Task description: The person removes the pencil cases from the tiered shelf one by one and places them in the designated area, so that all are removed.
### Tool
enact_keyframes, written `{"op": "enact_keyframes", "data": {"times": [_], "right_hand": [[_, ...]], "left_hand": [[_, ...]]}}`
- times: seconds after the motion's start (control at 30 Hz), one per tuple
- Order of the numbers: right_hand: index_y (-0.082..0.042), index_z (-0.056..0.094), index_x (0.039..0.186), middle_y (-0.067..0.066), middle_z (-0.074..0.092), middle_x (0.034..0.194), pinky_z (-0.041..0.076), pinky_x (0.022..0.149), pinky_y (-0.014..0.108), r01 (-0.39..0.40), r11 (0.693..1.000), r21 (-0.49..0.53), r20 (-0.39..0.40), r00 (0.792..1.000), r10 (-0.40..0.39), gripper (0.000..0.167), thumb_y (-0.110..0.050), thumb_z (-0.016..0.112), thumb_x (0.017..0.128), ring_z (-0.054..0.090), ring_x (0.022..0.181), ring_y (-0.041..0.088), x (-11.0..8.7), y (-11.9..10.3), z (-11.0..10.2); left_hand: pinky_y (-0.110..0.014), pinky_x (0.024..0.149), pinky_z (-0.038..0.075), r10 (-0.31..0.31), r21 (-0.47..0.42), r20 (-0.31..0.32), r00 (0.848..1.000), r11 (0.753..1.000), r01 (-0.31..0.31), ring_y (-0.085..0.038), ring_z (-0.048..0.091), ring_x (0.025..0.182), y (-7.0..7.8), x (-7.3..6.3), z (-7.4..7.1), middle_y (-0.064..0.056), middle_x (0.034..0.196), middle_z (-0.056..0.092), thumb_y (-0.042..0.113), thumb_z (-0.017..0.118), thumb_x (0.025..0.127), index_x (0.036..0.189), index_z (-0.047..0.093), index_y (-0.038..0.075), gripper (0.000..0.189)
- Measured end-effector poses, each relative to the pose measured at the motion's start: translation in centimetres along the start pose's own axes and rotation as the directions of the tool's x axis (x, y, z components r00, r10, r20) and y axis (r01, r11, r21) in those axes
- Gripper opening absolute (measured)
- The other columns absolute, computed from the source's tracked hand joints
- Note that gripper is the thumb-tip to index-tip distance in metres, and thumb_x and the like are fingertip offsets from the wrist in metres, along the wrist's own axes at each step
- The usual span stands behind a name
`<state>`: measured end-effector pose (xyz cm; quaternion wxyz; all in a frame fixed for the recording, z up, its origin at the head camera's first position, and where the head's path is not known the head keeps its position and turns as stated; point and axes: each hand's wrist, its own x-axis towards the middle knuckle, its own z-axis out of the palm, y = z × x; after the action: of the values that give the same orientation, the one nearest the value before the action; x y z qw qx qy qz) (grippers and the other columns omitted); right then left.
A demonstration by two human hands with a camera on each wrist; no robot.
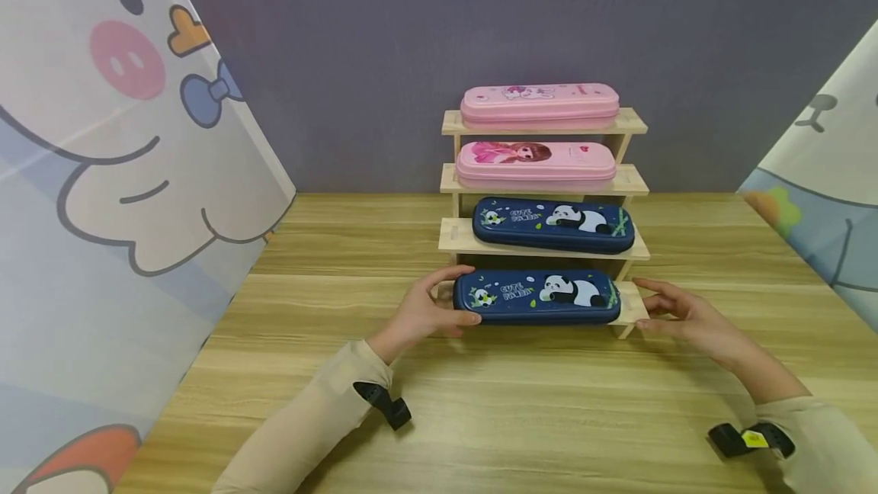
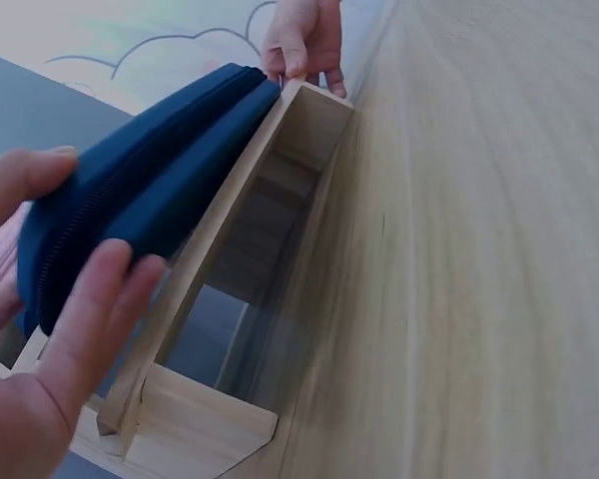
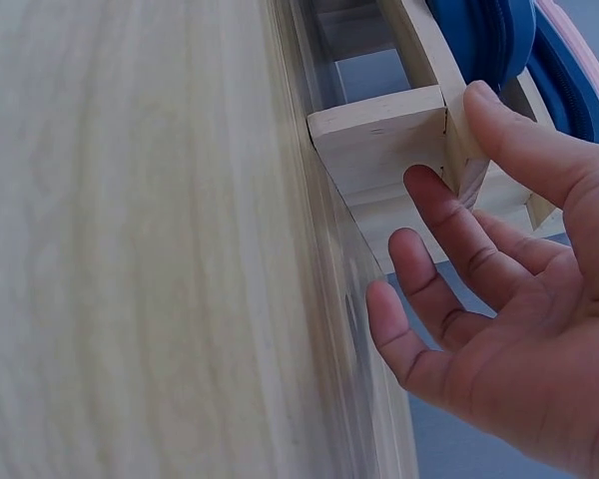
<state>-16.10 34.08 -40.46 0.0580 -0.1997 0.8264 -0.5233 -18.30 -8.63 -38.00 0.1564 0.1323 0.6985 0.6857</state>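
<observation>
A navy panda pencil case [image 1: 542, 297] lies along the lowest step of a wooden stepped rack [image 1: 629, 302]. My left hand [image 1: 425, 307] grips the case's left end, its thumb at the front edge and fingers at the back. In the left wrist view, its fingers [image 2: 85, 309] sit against the zipped end. My right hand [image 1: 693, 326] holds the right end of that bottom step between thumb and index finger, clear of the case. The right wrist view shows its thumb [image 3: 529, 150] on the board's edge and the other fingers loosely bent beside the leg panel.
Another navy panda case [image 1: 552, 224] lies on the second step. Pink cases fill the steps above, one with a girl print [image 1: 535, 162], the top one with a rabbit print [image 1: 542, 104]. The rack stands on a wood-grain table [image 1: 549, 410] against a grey wall [image 1: 343, 59].
</observation>
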Motion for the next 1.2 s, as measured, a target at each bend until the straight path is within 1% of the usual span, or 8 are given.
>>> {"op": "enact_keyframes", "data": {"times": [0.2, 0.37, 0.5, 0.63, 0.73, 0.83, 0.93, 1.2], "right_hand": [[0.001, 0.035, 0.150, -0.008, 0.069, 0.106, 0.047, 0.076, 0.012, -0.012, 1.000, -0.012, -0.001, 1.000, 0.012, 0.066, 0.005, 0.066, 0.092, 0.063, 0.096, 0.010, 0.0, 0.0, -0.1], [0.003, 0.034, 0.149, -0.008, 0.069, 0.105, 0.048, 0.075, 0.013, -0.012, 1.000, -0.010, -0.001, 1.000, 0.012, 0.065, 0.007, 0.065, 0.092, 0.063, 0.095, 0.009, 0.0, -0.1, 0.0], [0.006, 0.033, 0.148, -0.008, 0.069, 0.105, 0.048, 0.075, 0.013, -0.001, 1.000, -0.010, -0.001, 1.000, 0.001, 0.064, 0.008, 0.064, 0.092, 0.063, 0.095, 0.007, 0.1, -0.2, -0.1], [-0.002, 0.038, 0.148, -0.008, 0.069, 0.105, 0.049, 0.075, 0.014, -0.005, 1.000, 0.006, -0.003, 1.000, 0.005, 0.063, 0.009, 0.063, 0.092, 0.063, 0.094, 0.007, 0.1, -0.3, -0.1], [-0.007, 0.039, 0.148, -0.008, 0.069, 0.105, 0.050, 0.074, 0.015, -0.005, 1.000, 0.015, 0.004, 1.000, 0.005, 0.063, 0.010, 0.062, 0.092, 0.063, 0.093, 0.006, 0.0, -0.2, 0.0], [-0.006, 0.038, 0.150, -0.008, 0.068, 0.105, 0.050, 0.074, 0.015, -0.003, 1.000, 0.015, 0.009, 1.000, 0.003, 0.064, 0.010, 0.062, 0.093, 0.063, 0.093, 0.005, 0.0, -0.2, -0.1], [-0.001, 0.036, 0.150, -0.009, 0.068, 0.105, 0.050, 0.073, 0.015, -0.001, 1.000, -0.001, 0.006, 1.000, 0.001, 0.064, 0.010, 0.062, 0.092, 0.063, 0.093, 0.005, 0.0, -0.2, -0.1], [-0.002, 0.038, 0.149, -0.011, 0.068, 0.105, 0.050, 0.072, 0.015, -0.003, 1.000, -0.014, -0.005, 1.000, 0.003, 0.064, 0.009, 0.064, 0.091, 0.063, 0.093, 0.004, 0.0, 0.0, -0.1]], "left_hand": [[-0.041, 0.060, 0.061, 0.072, -0.008, -0.047, 0.996, 0.997, -0.073, -0.019, 0.070, 0.069, 0.4, -0.5, -0.7, -0.021, 0.124, 0.061, -0.013, 0.082, 0.071, 0.138, 0.058, 0.009, 0.075], [-0.042, 0.068, 0.063, 0.102, -0.075, -0.040, 0.994, 0.992, -0.104, -0.024, 0.073, 0.077, 0.7, -1.3, -1.5, -0.020, 0.132, 0.056, -0.022, 0.078, 0.068, 0.138, 0.056, 0.003, 0.078], [-0.037, 0.071, 0.063, 0.137, -0.116, -0.036, 0.990, 0.983, -0.140, -0.025, 0.073, 0.083, 1.0, -2.1, -2.3, -0.017, 0.140, 0.048, -0.026, 0.075, 0.067, 0.138, 0.053, -0.003, 0.078], [-0.031, 0.070, 0.062, 0.172, -0.126, -0.063, 0.983, 0.976, -0.178, -0.023, 0.072, 0.085, 1.3, -3.1, -3.3, -0.017, 0.139, 0.047, -0.025, 0.073, 0.066, 0.137, 0.051, -0.007, 0.077], [-0.030, 0.069, 0.062, 0.213, -0.149, -0.081, 0.974, 0.963, -0.223, -0.022, 0.072, 0.083, 1.3, -3.9, -4.0, -0.014, 0.135, 0.048, -0.025, 0.073, 0.065, 0.133, 0.057, -0.003, 0.073], [-0.028, 0.068, 0.062, 0.257, -0.174, -0.089, 0.962, 0.947, -0.269, -0.021, 0.071, 0.082, 1.3, -4.6, -4.8, -0.009, 0.130, 0.050, -0.025, 0.073, 0.065, 0.126, 0.066, 0.011, 0.071], [-0.028, 0.069, 0.062, 0.295, -0.184, -0.093, 0.951, 0.934, -0.307, -0.020, 0.071, 0.084, 1.1, -5.2, -5.6, -0.007, 0.128, 0.051, -0.023, 0.075, 0.065, 0.122, 0.069, 0.022, 0.072], [-0.027, 0.071, 0.062, 0.340, -0.186, -0.147, 0.929, 0.913, -0.364, -0.018, 0.071, 0.085, 0.6, -7.1, -7.1, -0.003, 0.130, 0.052, -0.019, 0.078, 0.068, 0.125, 0.068, 0.020, 0.070]]}}
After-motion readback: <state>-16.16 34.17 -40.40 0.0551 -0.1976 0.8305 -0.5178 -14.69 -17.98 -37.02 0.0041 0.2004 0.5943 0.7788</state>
